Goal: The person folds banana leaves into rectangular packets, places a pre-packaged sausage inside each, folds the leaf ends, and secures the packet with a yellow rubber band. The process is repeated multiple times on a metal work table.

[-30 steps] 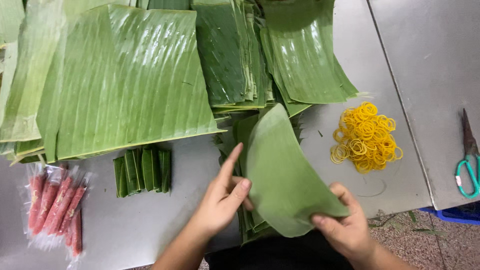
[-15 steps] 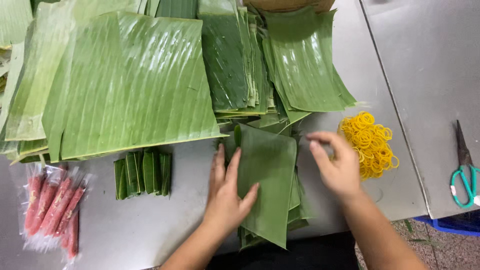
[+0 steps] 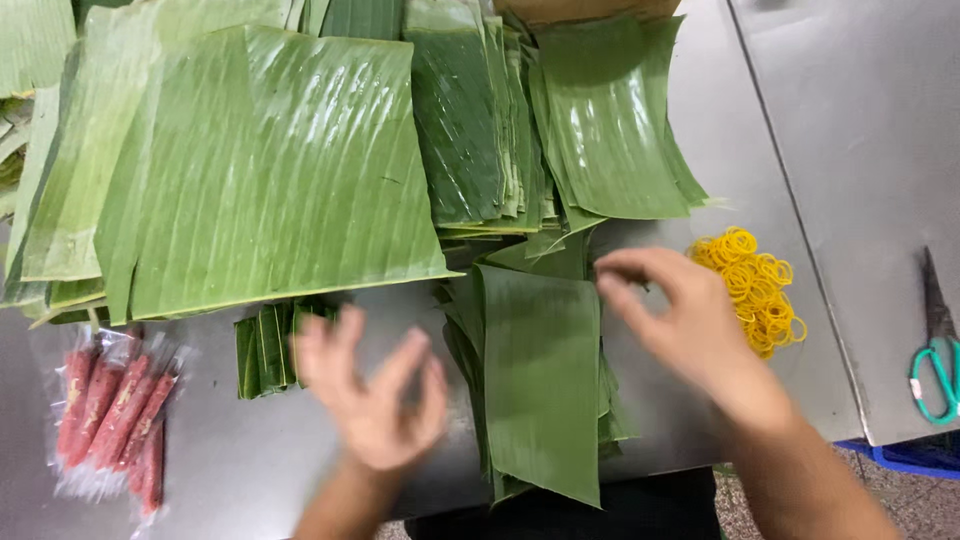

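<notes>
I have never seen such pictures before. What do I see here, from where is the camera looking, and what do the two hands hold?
There is no machine here. A person wears one camera on the head, and it looks down at that person's own bare hands over a metal table.

The left hand is open and blurred above the bare table and holds nothing. The right hand is at the top edge of a narrow stack of cut leaves; whether it pinches anything cannot be told.

Around them lie large banana leaves, a pile of yellow rubber bands, small folded leaf strips, a clear packet of red sausages and green-handled scissors.
</notes>
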